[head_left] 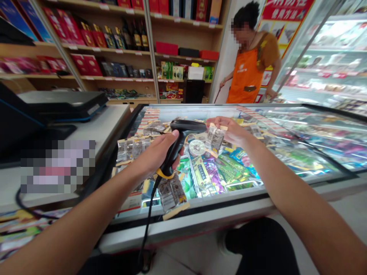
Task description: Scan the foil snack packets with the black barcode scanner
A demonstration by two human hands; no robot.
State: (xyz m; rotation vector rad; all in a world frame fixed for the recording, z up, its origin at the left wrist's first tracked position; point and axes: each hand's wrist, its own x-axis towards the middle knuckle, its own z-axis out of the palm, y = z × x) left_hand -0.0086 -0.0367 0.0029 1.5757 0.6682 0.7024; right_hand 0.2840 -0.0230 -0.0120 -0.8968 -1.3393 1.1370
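Black-and-yellow pistol-shaped plastic scanner (177, 143) was gripped by left hand (162, 151), fingers (176, 163) partly hidden; small clear-plastic packet (214, 140), print illegible, was pinched by right hand (231, 130).

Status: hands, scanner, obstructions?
Left hand gripping black-and-yellow corded scanner. Right hand holding small clear plastic packet with tan ends, near scanner's front. Nothing visible between them.
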